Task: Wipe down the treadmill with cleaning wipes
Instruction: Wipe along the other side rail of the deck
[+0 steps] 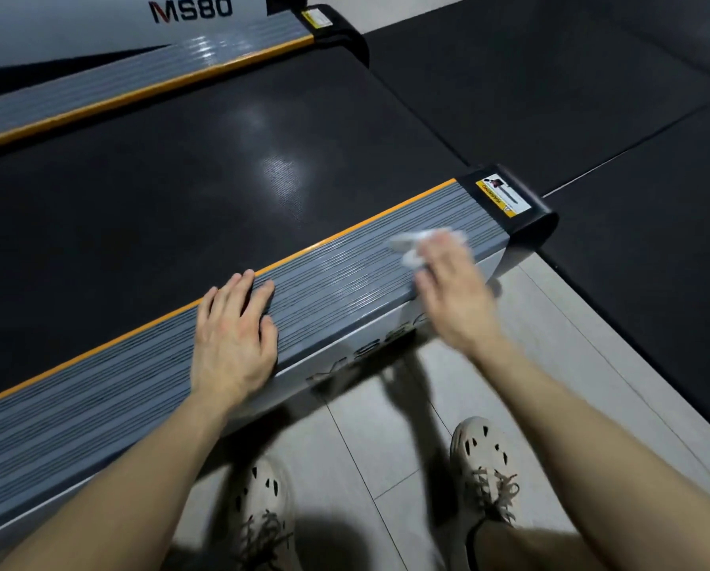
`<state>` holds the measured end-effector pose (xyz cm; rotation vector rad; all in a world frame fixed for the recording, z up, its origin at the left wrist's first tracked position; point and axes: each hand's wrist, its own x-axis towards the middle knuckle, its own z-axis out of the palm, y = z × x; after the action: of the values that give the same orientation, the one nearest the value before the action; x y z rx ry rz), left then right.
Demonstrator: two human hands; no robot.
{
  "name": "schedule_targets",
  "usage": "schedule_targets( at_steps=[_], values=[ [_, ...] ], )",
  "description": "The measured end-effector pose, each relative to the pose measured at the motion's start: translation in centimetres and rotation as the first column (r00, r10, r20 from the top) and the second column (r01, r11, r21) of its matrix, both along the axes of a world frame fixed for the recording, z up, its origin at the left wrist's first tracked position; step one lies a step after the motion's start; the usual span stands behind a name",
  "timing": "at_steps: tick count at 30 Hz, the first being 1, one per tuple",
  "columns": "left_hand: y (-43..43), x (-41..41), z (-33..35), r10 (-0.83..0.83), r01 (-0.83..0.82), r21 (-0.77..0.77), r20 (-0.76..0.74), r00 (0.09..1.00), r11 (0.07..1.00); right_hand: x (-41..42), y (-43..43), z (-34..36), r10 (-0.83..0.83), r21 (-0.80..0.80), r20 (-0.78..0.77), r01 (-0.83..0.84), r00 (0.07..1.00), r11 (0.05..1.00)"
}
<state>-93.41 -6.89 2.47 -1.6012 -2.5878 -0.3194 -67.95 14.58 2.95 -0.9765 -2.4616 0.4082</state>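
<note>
Because the left grip (233, 335) lies spread flat at lower centre on the near side rail (97, 405) of the treadmill (357, 340), apparently bracing, a damp ribbed surface could let it slide. Further right, near the rail's end, the blurred right grip (452, 290) bears on the bunched wipe (419, 245), pinched or pressed I cannot tell. Rushed strokes might lift the warning sticker (503, 195) or miss the belt (180, 179) and far rail (139, 84).

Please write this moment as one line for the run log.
phase: wiping near side rail | left hand: flat on rail | right hand: on white wipe near end cap, blurred
</note>
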Motion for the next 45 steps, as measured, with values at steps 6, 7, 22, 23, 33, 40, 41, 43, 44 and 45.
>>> schedule_targets(
  at_steps=[6,7,22,23,33,40,41,43,44,45],
  values=[
    [0.1,-0.1,0.0,0.009,-0.011,-0.04,-0.045,0.999,0.999,-3.7,-8.0,-0.8,0.252,-0.032,0.061,-0.251,0.966,0.968],
    [0.4,0.0,0.3,0.017,-0.019,-0.034,-0.059,0.998,0.999,-3.3,-9.2,-1.0,0.373,0.009,0.129,-0.378,0.919,0.926],
    [11.6,5.2,-1.0,-0.008,0.007,0.033,0.015,1.0,0.999,3.0,5.4,-1.9,-0.093,0.246,0.24,0.032,0.966,0.969],
    [11.7,5.1,-1.1,-0.005,0.004,0.037,0.016,1.0,0.999,3.4,7.9,-1.4,-0.245,0.173,0.221,0.209,0.944,0.962],
    [11.6,5.3,-0.4,-0.001,0.0,0.052,0.028,1.0,0.999,-1.1,11.0,-0.2,-0.102,-0.038,0.248,0.115,0.963,0.993],
    [11.7,5.3,-0.3,0.005,-0.007,0.056,0.029,1.0,0.998,-2.2,10.6,0.7,0.147,-0.053,0.364,-0.138,0.92,0.989],
    [11.6,5.3,-0.3,0.012,-0.013,0.051,0.027,1.0,0.999,-2.7,11.5,1.5,-0.005,-0.101,0.376,0.046,0.926,0.994],
    [11.6,5.3,-0.3,0.017,-0.018,0.053,0.027,0.999,0.998,-3.9,10.4,1.9,0.057,-0.129,0.362,-0.01,0.93,0.992],
    [11.7,5.4,-0.2,0.009,-0.011,0.053,0.031,0.999,0.999,-4.1,8.5,1.7,0.208,-0.11,0.363,-0.18,0.908,0.977],
    [11.7,5.4,-0.2,0.007,-0.008,0.053,0.034,0.999,0.999,-4.0,7.0,0.8,0.326,-0.09,0.362,-0.316,0.873,0.945]
  ],
)
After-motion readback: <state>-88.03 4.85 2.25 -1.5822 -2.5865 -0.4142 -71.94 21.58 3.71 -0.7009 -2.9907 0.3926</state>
